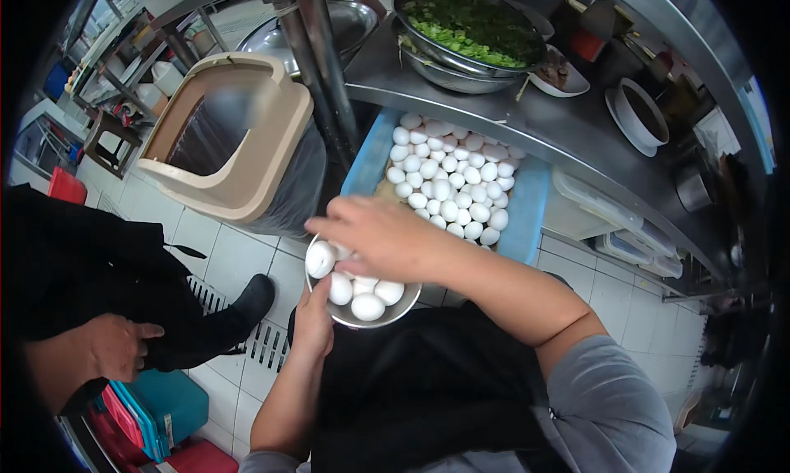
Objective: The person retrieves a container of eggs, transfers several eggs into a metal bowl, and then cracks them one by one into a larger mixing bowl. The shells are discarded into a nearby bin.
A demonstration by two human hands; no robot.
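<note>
A round metal bowl (404,306) of white eggs (368,307) is held close to my black apron. My left hand (316,315) grips its left rim, thumb over the edge. Across the top of the bowl reaches my right hand (370,235), fingers curled above the eggs and slightly blurred. Its palm side is hidden, so I cannot tell whether it holds an egg. Just beyond, a blue plastic crate (524,226) under the steel counter contains many loose white eggs (449,210). My right forearm covers the crate's near edge.
Left of the crate stands a beige bin (265,189) with a plastic liner; a pale blurred shape (234,105) shows at its opening. The steel counter (370,71) bears a bowl of chopped greens (469,34). At left is another person's hand (120,349), above a teal box (179,405).
</note>
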